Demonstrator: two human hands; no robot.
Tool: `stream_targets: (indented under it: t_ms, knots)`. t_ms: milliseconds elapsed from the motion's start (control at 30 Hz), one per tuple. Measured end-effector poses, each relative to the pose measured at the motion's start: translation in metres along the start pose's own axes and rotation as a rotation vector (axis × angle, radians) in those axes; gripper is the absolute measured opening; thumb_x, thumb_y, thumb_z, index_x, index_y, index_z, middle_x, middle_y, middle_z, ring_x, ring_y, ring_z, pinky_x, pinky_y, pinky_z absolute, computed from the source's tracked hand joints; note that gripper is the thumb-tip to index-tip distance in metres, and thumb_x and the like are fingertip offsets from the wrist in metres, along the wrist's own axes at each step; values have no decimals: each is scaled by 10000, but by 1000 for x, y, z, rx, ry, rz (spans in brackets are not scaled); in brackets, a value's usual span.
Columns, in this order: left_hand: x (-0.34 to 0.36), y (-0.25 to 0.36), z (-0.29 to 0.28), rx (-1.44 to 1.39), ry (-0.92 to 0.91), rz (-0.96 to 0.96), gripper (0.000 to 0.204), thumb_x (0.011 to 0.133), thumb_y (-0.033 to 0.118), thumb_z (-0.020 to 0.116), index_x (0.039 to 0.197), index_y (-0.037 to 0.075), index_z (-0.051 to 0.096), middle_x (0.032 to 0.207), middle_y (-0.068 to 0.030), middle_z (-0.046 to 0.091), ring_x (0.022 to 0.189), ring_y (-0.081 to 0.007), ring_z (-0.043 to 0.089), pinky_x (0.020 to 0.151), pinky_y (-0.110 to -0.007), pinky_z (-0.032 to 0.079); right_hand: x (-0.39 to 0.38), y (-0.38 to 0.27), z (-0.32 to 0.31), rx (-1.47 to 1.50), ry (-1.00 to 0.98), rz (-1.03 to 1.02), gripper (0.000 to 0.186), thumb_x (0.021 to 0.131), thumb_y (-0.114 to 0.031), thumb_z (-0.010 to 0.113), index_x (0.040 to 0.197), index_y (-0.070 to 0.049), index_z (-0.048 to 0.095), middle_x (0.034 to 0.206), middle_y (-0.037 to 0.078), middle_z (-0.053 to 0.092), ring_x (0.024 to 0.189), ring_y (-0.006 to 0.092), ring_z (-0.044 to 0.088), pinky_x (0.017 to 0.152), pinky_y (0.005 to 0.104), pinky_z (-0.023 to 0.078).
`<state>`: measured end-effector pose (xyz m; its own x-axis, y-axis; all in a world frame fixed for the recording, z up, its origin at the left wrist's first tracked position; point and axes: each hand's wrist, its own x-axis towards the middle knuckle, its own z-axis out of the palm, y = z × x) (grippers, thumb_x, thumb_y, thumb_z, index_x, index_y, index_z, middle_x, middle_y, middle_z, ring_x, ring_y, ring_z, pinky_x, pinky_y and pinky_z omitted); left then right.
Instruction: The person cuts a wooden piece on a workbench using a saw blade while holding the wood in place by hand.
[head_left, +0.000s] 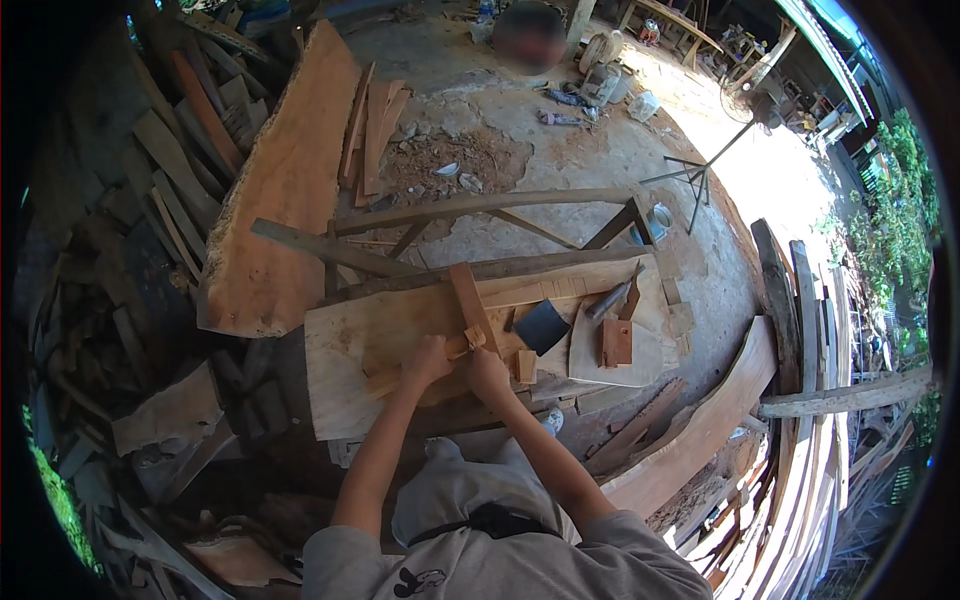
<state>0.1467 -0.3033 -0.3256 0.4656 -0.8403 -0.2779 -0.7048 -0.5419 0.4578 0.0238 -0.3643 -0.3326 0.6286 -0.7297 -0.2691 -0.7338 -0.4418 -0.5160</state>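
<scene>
My left hand [428,360] is closed around a small pale piece of wood [458,346] above the workbench slab [335,385]. Close beside it, my right hand [488,372] has its fingers closed at the other end of that piece, where a notched or jointed part shows. Just beyond both hands a reddish-brown wooden strip [467,295] lies across the slab. Right of my right hand are a small wooden block [526,366] and a dark rectangular sheet [541,328]. My fingers hide much of the held piece.
A squarish reddish block [616,343] and a grey cylindrical tool [606,302] lie on the slab's right side. A wooden trestle frame [480,208] stands beyond. A big plank [283,190] leans at left, a curved plank [700,420] lies right, and a tripod stand [700,172] stands far right.
</scene>
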Motion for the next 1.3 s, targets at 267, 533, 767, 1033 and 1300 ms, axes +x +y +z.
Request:
stream_targets:
  t_ms: [267, 533, 767, 1033, 1300]
  knots:
    - [8, -4, -4, -55, -97, -91, 338, 569, 222, 660, 811, -2, 587, 815, -195, 580, 798, -298, 563, 696, -367, 459, -99, 40, -19, -22, -118, 122, 225, 801, -181, 390, 839, 4, 514, 714, 248, 552, 704, 400, 542, 635, 478, 421]
    - [31, -28, 8, -96, -209, 23, 450, 521, 266, 675, 837, -37, 575, 835, -199, 581, 782, -302, 569, 672, -345, 453, -30, 19, 8, 18, 52, 6, 200, 794, -154, 398, 826, 7, 513, 706, 247, 553, 706, 381, 551, 625, 459, 439]
    - [50, -50, 9, -315, -328, -13, 571, 474, 283, 709, 869, -94, 545, 837, -201, 585, 770, -266, 578, 651, -323, 444, -62, 23, -15, -66, -11, 8, 185, 796, -169, 390, 855, -42, 511, 712, 202, 573, 714, 354, 570, 628, 442, 454]
    - [21, -17, 3, -35, -73, 73, 437, 609, 212, 653, 937, -44, 520, 924, -192, 566, 856, -309, 550, 722, -368, 451, -113, 57, -16, -85, -73, 104, 180, 720, -96, 413, 850, -16, 508, 698, 231, 563, 685, 387, 558, 617, 470, 438]
    - [6, 6, 6, -101, -136, 137, 442, 597, 174, 640, 963, -43, 523, 930, -234, 546, 855, -326, 542, 733, -379, 448, -77, 39, -15, -80, -34, 71, 171, 764, -137, 417, 845, -17, 510, 694, 221, 567, 681, 365, 570, 612, 451, 450]
